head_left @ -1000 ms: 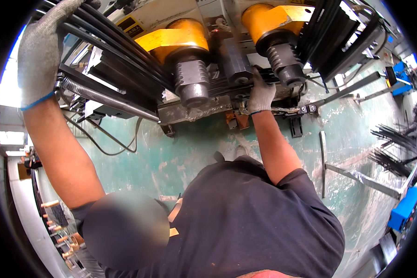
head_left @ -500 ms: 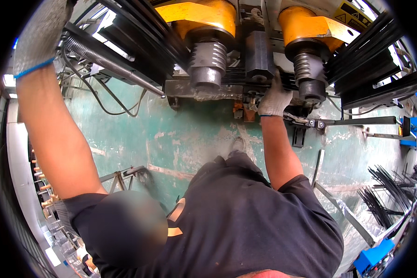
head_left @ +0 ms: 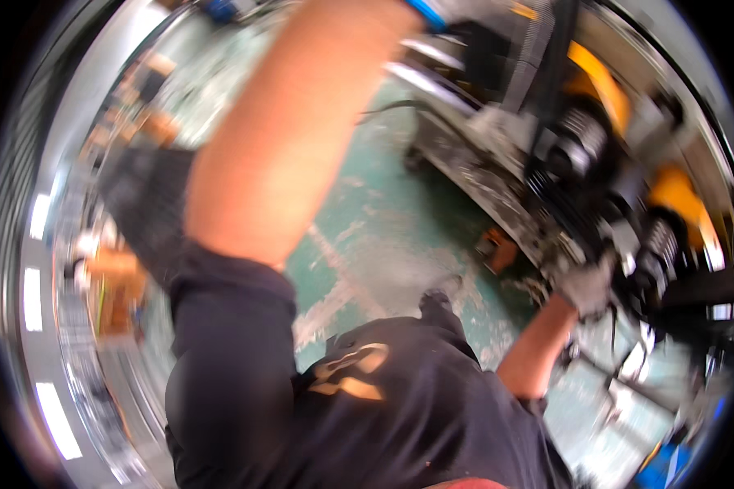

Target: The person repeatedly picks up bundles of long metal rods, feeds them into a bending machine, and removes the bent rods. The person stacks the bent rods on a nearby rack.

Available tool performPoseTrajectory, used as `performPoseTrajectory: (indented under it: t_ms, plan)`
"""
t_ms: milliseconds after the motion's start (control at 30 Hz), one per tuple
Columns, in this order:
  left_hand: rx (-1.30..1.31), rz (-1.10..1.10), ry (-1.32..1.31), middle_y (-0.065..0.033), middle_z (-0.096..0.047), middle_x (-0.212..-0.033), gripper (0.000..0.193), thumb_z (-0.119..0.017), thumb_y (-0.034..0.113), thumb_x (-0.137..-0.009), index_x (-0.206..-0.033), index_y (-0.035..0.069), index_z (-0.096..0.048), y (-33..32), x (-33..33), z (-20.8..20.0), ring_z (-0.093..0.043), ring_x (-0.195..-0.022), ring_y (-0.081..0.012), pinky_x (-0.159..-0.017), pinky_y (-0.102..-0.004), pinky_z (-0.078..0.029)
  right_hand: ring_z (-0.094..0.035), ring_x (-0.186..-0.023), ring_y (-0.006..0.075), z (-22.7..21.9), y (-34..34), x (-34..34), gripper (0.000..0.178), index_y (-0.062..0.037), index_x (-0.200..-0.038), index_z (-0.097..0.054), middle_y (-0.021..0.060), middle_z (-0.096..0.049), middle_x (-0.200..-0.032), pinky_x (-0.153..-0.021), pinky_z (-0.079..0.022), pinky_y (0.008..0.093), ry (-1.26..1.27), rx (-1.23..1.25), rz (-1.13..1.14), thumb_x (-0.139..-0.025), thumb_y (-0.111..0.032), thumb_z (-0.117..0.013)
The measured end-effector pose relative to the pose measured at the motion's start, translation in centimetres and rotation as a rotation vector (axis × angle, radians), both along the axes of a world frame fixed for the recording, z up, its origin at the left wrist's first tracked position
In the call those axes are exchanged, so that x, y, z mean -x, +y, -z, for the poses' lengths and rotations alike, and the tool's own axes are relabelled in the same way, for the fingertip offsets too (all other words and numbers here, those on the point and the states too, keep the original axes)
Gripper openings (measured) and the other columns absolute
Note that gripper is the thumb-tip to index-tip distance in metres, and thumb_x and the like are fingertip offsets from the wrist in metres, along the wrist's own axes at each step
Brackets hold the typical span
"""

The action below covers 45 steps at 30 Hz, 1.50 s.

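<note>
Yellow housings, two of them, sit on the machine (head_left: 477,183) filling the upper right of the frame in the head view, and yeah, it's pretty smeary. Below each one is a dark ribbed cylinder, the upper one (head_left: 581,134) nearer the top edge, the lower one (head_left: 654,253) closer to the right rim. Some dark strips (head_left: 571,216) run along the machine's front between them.

Right hand (head_left: 587,287), in a greyish glove, is up against the machine's front at center right, just beside that lower cylinder. Fingers are too blurred, so can't tell if they're wide, narrow or gripping something.

Left forearm (head_left: 289,122) shoots up through the upper middle. Its blue glove cuff (head_left: 428,12) is at the top edge and the left hand (head_left: 461,10) is mostly cut off, so no clue about those fingers either.

Orange-brown piece (head_left: 497,248) under the machine's edge, worn green floor (head_left: 367,236) mid-frame, dark shirt (head_left: 367,440) with a tan print (head_left: 355,387) at the bottom.
</note>
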<state>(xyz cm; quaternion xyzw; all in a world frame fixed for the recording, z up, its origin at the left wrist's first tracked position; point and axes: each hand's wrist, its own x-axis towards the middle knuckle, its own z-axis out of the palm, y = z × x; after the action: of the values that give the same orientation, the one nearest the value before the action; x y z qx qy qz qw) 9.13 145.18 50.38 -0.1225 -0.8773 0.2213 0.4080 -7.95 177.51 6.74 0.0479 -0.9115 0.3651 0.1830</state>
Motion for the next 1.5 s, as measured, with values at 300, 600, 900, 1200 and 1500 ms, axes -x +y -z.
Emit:
performPoseTrajectory:
  t_ms: [300,600,900,1200,1500]
  plan:
    - [-1.049,-0.283,0.597,-0.0029,-0.066,-0.08,0.015,-0.071,0.01,-0.083,-0.096,0.006,-0.065,11.6,-35.9,12.8,-0.067,-0.075,-0.0175,-0.068,-0.0319,-0.052,-0.065,-0.118,0.0176,-5.8,0.5,-12.6,0.071,-0.0163,-0.156,-0.045,-0.0025,-0.047,-0.16,-0.099,-0.052,0.0313,0.316,-0.848,-0.1,-0.087,-0.007,-0.061]
    - [-1.368,-0.278,1.604,-0.0102,-0.07,-0.085,0.02,-0.065,-0.004,-0.09,-0.109,-0.001,-0.06,34.5,-58.0,16.9,-0.07,-0.082,-0.021,-0.077,-0.0323,-0.054,-0.073,-0.101,0.0208,-10.0,-14.0,-26.8,0.032,0.0063,-0.13,-0.064,0.0131,-0.072,-0.123,-0.09,-0.059,0.0315,0.404,0.336,-1.416,-0.105,-0.009,-0.053]
    - [-0.955,-0.341,2.027,-0.0165,-0.067,-0.087,0.025,-0.061,-0.003,-0.088,-0.113,-0.002,-0.054,51.1,-73.3,16.6,-0.069,-0.078,-0.0299,-0.073,-0.0424,-0.059,-0.066,-0.084,0.0162,-26.5,-12.5,-56.4,0.035,0.0072,-0.116,-0.07,0.0089,-0.072,-0.098,-0.08,-0.055,0.0319,-0.246,0.577,-1.75,-0.101,-0.025,-0.07]
    - [-0.617,-0.331,2.312,-0.0166,-0.07,-0.086,0.007,-0.06,0.002,-0.091,-0.094,-0.002,-0.064,65.4,-96.0,16.0,-0.068,-0.075,-0.026,-0.074,-0.0351,-0.057,-0.068,-0.096,0.0408,-44.2,-8.0,-93.1,0.036,-0.002,-0.109,-0.069,0.0258,-0.069,-0.102,-0.082,-0.052,0.0452,0.662,0.652,-2.174,-0.1,-0.036,-0.061]
    - [-0.385,-0.188,2.193,-0.0267,-0.06,-0.129,0.053,-0.058,0.032,-0.104,-0.133,-0.011,-0.051,87.8,-112.5,19.2,-0.06,-0.12,-0.0349,-0.111,-0.0473,-0.047,-0.072,-0.082,0.0355,-45.8,12.1,-115.9,0.035,-0.0038,-0.106,-0.072,0.0189,-0.071,-0.086,-0.076,-0.057,0.043,0.993,0.796,-2.748,-0.09,-0.035,-0.07]
